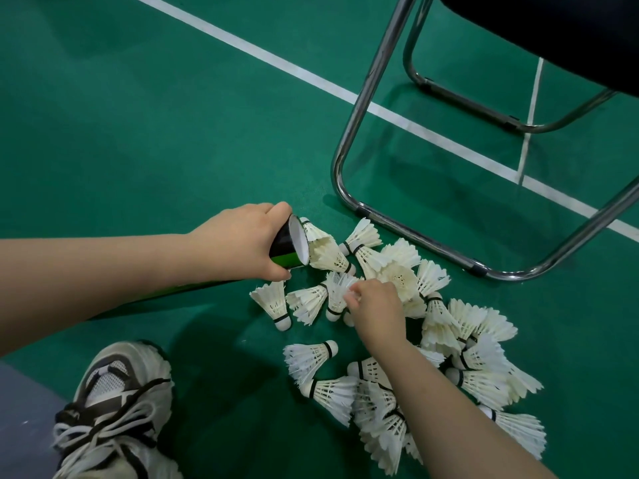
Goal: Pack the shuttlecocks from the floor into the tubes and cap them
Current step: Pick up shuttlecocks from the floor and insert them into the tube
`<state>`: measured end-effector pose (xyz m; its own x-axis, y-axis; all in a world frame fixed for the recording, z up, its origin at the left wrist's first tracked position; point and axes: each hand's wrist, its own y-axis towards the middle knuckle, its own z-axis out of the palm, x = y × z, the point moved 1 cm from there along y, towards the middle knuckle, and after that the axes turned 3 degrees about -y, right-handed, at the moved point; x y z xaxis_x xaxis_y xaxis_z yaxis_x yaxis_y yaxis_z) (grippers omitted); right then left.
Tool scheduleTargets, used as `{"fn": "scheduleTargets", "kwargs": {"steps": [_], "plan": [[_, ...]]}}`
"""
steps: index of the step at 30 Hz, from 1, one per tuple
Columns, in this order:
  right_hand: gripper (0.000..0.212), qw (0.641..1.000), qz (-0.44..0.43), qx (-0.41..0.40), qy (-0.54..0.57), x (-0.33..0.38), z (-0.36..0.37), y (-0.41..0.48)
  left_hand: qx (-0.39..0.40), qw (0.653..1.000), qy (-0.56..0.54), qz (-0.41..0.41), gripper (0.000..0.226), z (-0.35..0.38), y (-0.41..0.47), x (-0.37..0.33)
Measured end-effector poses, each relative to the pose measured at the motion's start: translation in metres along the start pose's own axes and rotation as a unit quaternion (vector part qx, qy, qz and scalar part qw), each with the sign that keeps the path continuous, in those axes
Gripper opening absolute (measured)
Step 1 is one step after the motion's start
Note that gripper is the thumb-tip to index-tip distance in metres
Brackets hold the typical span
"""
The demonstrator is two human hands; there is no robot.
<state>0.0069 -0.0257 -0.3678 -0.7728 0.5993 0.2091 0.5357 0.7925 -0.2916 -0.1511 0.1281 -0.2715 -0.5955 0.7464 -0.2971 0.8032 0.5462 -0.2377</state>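
The left hand (249,243) is holding the black and green tube (288,247), with its fingers curled round the open end. The tube is lying low over the floor (138,133), and its mouth is facing right, toward the pile of shuttlecocks (449,340). The right hand (375,309) is reaching in from the near side with bent fingers. It seems to be pinching the feathers of one shuttlecock (337,292) at the left edge of the pile. To do this well, I think the round cork end should be going into the tube first, sliding straight, with only a soft squeeze on the feathers so they are not bending.
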Motion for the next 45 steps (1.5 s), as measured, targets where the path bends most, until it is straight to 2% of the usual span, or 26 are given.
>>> {"fn": "scheduleTargets", "kwargs": {"steps": [2, 4, 6, 9, 12, 14, 16, 18, 22, 25, 32, 34, 38, 40, 42, 45], "plan": [[0.026, 0.999, 0.029, -0.021, 0.036, -0.003, -0.001, 0.002, -0.002, 1.000, 0.000, 0.001, 0.064, 0.001, 0.001, 0.000], [0.023, 0.986, 0.072, -0.043, 0.144, 0.000, -0.001, 0.004, -0.003, 1.000, 0.001, 0.002, 0.063, 0.001, 0.001, -0.001], [0.019, 0.958, 0.105, -0.058, 0.262, 0.006, -0.004, 0.005, 0.000, 1.000, 0.002, 0.003, 0.063, 0.002, 0.001, -0.001], [0.016, 0.895, 0.153, -0.065, 0.415, 0.015, -0.023, 0.003, 0.002, 1.000, 0.007, 0.003, 0.063, 0.002, 0.000, -0.002], [0.018, 0.813, 0.170, -0.108, 0.547, 0.023, -0.047, 0.004, 0.008, 1.000, 0.012, 0.002, 0.062, 0.002, 0.000, -0.005], [0.023, 0.765, 0.166, -0.134, 0.607, 0.029, -0.061, 0.005, 0.012, 1.000, 0.013, 0.002, 0.062, 0.003, 0.001, -0.005], [0.024, 0.738, 0.136, -0.126, 0.649, 0.037, -0.073, 0.005, 0.011, 1.000, 0.010, 0.001, 0.062, 0.003, 0.001, -0.005], [0.023, 0.748, 0.084, -0.080, 0.653, 0.046, -0.082, 0.005, 0.010, 1.000, 0.006, 0.002, 0.060, 0.003, 0.001, -0.005], [0.020, 0.841, -0.021, 0.044, 0.538, 0.058, -0.090, 0.005, 0.006, 1.000, 0.000, 0.004, 0.060, 0.003, 0.001, -0.003], [0.008, 0.865, -0.046, 0.159, 0.473, 0.063, -0.088, 0.005, 0.005, 1.000, 0.001, 0.000, 0.061, 0.003, 0.002, -0.002], [0.034, 0.849, -0.126, 0.307, 0.411, 0.078, -0.091, -0.001, 0.011, 1.000, 0.004, 0.004, 0.055, 0.005, -0.001, -0.004], [0.042, 0.858, -0.133, 0.326, 0.374, 0.086, -0.087, -0.004, 0.017, 1.000, 0.005, 0.007, 0.055, 0.006, -0.002, -0.006], [0.014, 0.876, -0.148, 0.363, 0.282, 0.094, -0.078, -0.009, 0.056, 0.998, -0.005, 0.018, 0.064, 0.008, -0.009, -0.011], [0.014, 0.872, -0.154, 0.381, 0.267, 0.096, -0.072, -0.014, 0.071, 0.997, 0.002, 0.029, 0.066, 0.014, -0.014, -0.012], [0.015, 0.864, -0.152, 0.376, 0.297, 0.099, -0.067, -0.014, 0.067, 0.997, 0.008, 0.032, 0.065, 0.019, -0.016, -0.009], [0.015, 0.828, -0.112, 0.290, 0.468, 0.099, -0.067, -0.004, 0.043, 0.999, -0.004, 0.002, 0.063, 0.017, -0.013, 0.002]]}}
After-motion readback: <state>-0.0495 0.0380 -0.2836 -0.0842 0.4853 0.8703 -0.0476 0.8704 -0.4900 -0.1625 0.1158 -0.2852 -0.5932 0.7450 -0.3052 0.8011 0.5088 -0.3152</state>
